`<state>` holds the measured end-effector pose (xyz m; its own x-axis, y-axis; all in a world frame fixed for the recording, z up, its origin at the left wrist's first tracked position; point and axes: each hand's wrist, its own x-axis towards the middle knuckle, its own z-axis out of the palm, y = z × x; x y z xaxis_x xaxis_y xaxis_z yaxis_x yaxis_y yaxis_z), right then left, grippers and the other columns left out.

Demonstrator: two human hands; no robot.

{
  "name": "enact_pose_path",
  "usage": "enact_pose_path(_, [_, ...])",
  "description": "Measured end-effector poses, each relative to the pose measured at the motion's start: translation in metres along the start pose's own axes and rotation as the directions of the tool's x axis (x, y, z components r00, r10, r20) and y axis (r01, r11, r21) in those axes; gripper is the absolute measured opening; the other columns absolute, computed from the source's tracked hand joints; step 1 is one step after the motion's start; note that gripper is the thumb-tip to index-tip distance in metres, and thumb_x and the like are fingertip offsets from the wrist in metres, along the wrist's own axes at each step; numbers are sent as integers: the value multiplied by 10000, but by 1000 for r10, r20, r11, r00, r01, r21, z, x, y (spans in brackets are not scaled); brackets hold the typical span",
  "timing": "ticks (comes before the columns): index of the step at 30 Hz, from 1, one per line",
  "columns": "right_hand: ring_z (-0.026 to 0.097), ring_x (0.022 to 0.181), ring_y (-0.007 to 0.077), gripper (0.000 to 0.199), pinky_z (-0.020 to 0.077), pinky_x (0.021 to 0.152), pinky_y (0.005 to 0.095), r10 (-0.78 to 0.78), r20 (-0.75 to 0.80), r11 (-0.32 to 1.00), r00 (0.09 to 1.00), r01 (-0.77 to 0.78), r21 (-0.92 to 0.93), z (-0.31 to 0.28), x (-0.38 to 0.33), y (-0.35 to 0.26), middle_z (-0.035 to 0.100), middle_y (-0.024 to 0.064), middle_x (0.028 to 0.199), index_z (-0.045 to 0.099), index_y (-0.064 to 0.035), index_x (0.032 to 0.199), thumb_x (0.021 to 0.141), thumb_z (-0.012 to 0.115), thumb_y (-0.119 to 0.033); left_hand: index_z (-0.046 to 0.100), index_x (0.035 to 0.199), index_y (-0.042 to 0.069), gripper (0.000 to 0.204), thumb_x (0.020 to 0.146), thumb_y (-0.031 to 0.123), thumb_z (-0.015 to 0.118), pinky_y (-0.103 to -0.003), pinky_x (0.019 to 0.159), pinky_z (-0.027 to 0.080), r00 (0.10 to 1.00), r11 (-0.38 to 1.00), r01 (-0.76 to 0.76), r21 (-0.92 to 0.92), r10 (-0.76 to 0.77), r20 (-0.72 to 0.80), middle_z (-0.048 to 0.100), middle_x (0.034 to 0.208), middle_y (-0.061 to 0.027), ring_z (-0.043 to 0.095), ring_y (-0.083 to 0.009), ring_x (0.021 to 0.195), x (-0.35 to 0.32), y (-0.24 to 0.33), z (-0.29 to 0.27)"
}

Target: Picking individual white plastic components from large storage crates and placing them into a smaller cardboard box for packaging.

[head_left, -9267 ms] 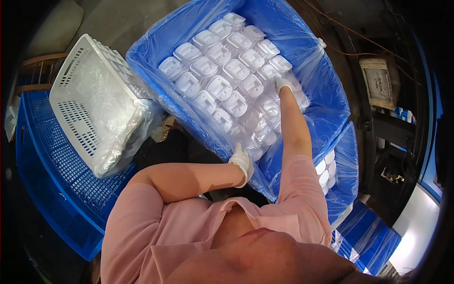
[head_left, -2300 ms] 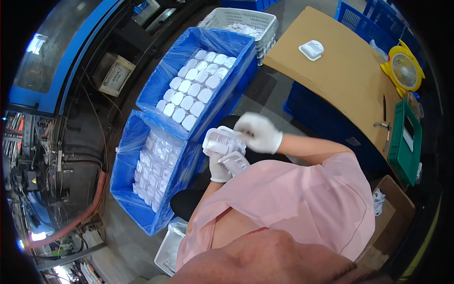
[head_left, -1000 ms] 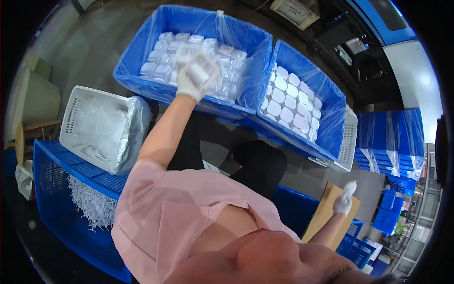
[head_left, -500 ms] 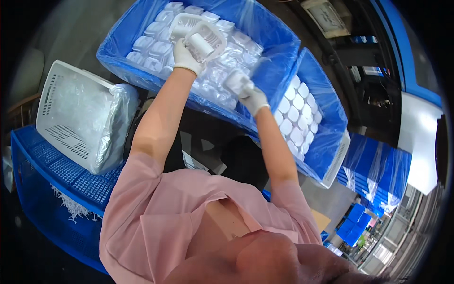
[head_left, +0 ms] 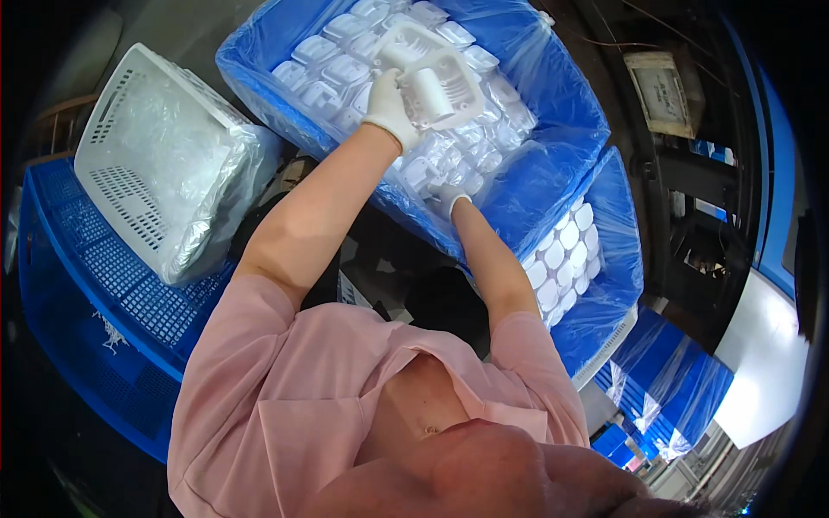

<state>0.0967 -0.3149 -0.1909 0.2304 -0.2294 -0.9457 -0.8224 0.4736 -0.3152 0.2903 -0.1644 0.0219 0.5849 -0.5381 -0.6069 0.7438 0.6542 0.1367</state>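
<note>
My left hand [head_left: 391, 112], in a white glove, grips a pair of white molded plastic housings above the large lined bin [head_left: 553, 164]. The nearer housing [head_left: 459, 82] shows its ribbed inside and a white cylinder [head_left: 432, 95]; the other housing [head_left: 406, 43] overlaps behind it. Low in the bin's near side is my gloved right hand [head_left: 449, 198], its fingers closed at the edge of another white housing [head_left: 420, 174]. Its fingertips partly blend into the white parts. Rows of similar housings [head_left: 345, 69] fill the bin around both hands.
A second blue-lined bin [head_left: 617, 233] at the right holds rounded white pieces [head_left: 566, 255]. On the left, a white basket [head_left: 121, 186] with a clear liner leans on a blue perforated crate [head_left: 129, 259]. Blue crates [head_left: 661, 371] wrapped in film stand farther right.
My right hand has lowered its white housing among the parts at the bin's near side. My left hand still holds its pair. The whole view has shifted, with the bins lying farther right.
</note>
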Motion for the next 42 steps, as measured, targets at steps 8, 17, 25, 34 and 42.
enact_pose_path(8, [626,763,193,295,499,693,290,-180,-9,881,984,157,-446,-20,40,18,663,110,851,647,15,964,761,706,-191,591,1005,133,291,896,284,368,-431,729,521,1000,1000,15,14,-15,4,629,941,-45,624,-227,844,6,-6,3])
enact_pose_path(17, [609,673,178,238,483,582,278,-279,-44,630,959,149,-762,1,-6,-5,638,89,809,641,-7,944,799,657,-194,592,987,112,272,890,242,374,-438,737,521,1000,999,18,-29,-18,22,634,913,-71,631,-246,817,14,-10,-6])
enact_pose_path(25, [555,636,125,224,395,508,225,-653,-103,726,751,659,198,22,-158,-88,593,57,776,559,-16,1014,882,576,-197,582,926,101,220,882,225,405,-381,698,526,999,997,-43,64,43,-1,631,866,-65,633,-213,771,13,-16,-6])
enact_pose_path(34, [543,798,116,268,414,699,238,-897,234,442,375,749,494,85,-254,-102,600,83,947,541,17,1060,908,532,-204,629,856,56,177,778,211,595,-355,668,511,868,-83,-418,905,258,425,648,812,-156,654,-255,787,34,-32,-21])
enact_pose_path(42, [554,978,252,302,428,865,326,-960,226,-269,-163,758,-594,99,-257,-100,522,162,1134,570,-12,1003,725,681,-49,671,814,94,149,750,182,571,-365,702,503,458,-271,-702,659,538,708,661,841,-112,648,-260,778,90,-56,-50])
